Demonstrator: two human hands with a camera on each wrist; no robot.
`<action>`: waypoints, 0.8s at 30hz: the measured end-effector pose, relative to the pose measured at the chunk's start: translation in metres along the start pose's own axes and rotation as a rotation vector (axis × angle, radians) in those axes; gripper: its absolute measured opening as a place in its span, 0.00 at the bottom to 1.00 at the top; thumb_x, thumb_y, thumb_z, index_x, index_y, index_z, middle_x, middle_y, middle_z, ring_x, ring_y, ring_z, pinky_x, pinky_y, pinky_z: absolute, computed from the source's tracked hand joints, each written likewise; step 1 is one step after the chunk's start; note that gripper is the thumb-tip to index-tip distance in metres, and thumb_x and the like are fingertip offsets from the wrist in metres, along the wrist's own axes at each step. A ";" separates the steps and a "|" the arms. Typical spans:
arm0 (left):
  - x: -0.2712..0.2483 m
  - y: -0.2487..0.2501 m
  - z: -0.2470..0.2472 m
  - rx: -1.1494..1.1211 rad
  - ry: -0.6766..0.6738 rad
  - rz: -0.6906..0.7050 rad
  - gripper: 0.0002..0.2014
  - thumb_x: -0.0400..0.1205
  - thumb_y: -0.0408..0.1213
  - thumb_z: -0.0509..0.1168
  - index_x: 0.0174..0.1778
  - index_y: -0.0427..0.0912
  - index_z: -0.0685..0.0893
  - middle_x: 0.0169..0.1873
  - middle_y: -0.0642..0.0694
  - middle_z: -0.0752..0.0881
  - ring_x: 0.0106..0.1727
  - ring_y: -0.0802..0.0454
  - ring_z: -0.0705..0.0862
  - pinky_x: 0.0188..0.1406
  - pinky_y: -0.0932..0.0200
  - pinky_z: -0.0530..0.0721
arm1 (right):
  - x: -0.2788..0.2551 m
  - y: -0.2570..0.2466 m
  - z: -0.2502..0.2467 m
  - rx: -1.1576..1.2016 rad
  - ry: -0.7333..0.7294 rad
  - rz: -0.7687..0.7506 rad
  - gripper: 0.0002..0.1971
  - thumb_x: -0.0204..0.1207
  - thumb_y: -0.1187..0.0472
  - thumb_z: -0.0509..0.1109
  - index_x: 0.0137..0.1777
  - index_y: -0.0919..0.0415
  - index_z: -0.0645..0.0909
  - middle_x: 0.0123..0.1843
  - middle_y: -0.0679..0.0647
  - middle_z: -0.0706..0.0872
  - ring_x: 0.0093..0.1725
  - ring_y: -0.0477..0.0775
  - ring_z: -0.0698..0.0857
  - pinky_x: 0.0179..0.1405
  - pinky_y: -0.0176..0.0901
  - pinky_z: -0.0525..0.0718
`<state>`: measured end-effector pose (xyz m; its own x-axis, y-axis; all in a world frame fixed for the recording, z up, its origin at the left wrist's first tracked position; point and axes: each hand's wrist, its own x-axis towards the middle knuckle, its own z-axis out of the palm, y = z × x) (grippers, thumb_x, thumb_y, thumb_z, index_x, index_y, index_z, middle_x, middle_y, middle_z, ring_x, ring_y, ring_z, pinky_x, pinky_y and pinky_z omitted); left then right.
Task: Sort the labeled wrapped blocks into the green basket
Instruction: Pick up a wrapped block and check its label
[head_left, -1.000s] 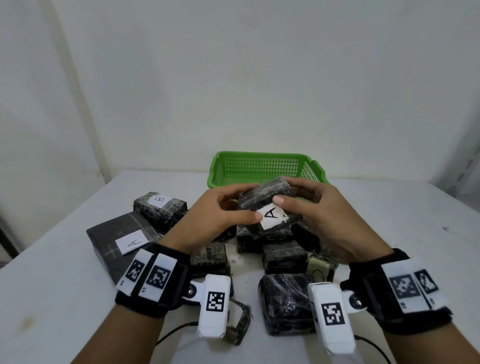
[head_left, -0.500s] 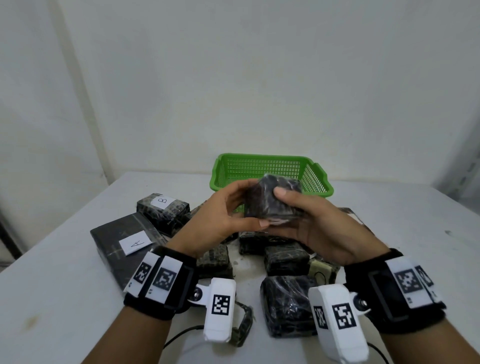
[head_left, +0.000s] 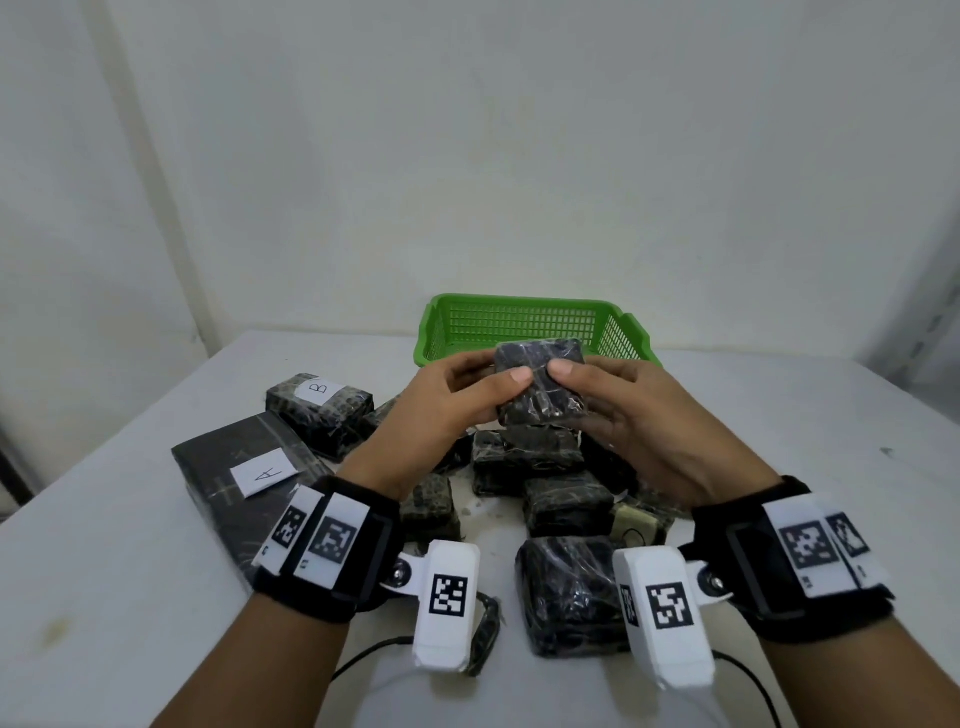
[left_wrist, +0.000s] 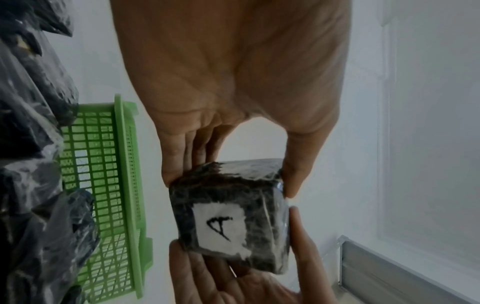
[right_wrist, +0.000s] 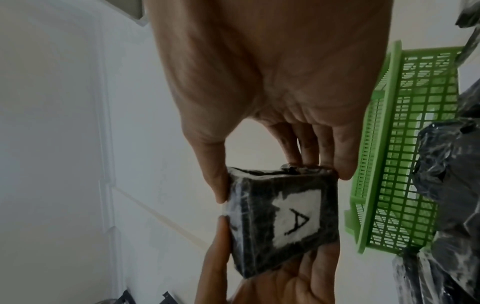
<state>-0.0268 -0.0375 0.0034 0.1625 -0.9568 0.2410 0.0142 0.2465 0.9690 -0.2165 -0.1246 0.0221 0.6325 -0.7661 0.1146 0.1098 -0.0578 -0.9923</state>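
Both hands hold one dark plastic-wrapped block (head_left: 540, 387) in the air, just in front of the green basket (head_left: 524, 306). My left hand (head_left: 498, 371) pinches its left side and my right hand (head_left: 576, 379) pinches its right side, thumbs on the near face. The head view shows no label on it. In the left wrist view the block (left_wrist: 231, 218) shows a white label marked A on its far face, and the right wrist view shows the same label on the block (right_wrist: 283, 218). Nothing is visible inside the basket (left_wrist: 124, 185) (right_wrist: 389, 144).
Below the hands, several wrapped blocks (head_left: 524, 462) lie piled on the white table (head_left: 104, 571). A block labeled B (head_left: 319, 410) and a flat dark packet labeled A (head_left: 244, 478) lie to the left. A larger wrapped block (head_left: 571, 592) sits near my wrists. Cables run along the front edge.
The hands have lifted the block up and forward toward the basket. They have turned it so that its A label faces away from the head camera.
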 end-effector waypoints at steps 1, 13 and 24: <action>0.001 0.002 0.000 0.005 0.011 0.005 0.22 0.75 0.48 0.76 0.62 0.40 0.89 0.59 0.43 0.92 0.63 0.44 0.90 0.71 0.43 0.83 | 0.000 0.000 0.000 0.006 -0.018 0.007 0.31 0.67 0.52 0.86 0.69 0.65 0.86 0.64 0.57 0.94 0.68 0.56 0.91 0.72 0.52 0.85; 0.001 0.008 -0.007 0.102 -0.086 -0.011 0.32 0.72 0.45 0.79 0.73 0.39 0.83 0.66 0.44 0.89 0.70 0.47 0.87 0.77 0.43 0.78 | 0.003 -0.002 -0.002 -0.005 -0.001 0.018 0.29 0.63 0.56 0.82 0.64 0.64 0.85 0.59 0.54 0.94 0.56 0.45 0.93 0.47 0.31 0.87; 0.001 0.008 -0.011 0.220 -0.071 0.062 0.45 0.68 0.25 0.84 0.80 0.48 0.73 0.74 0.53 0.82 0.77 0.56 0.79 0.76 0.44 0.80 | 0.000 -0.004 0.002 0.044 -0.039 0.157 0.26 0.72 0.51 0.78 0.66 0.67 0.86 0.64 0.68 0.92 0.60 0.68 0.93 0.58 0.60 0.93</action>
<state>-0.0153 -0.0344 0.0110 0.0866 -0.9511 0.2963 -0.2099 0.2734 0.9387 -0.2153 -0.1234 0.0261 0.6737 -0.7380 -0.0393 0.0403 0.0897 -0.9951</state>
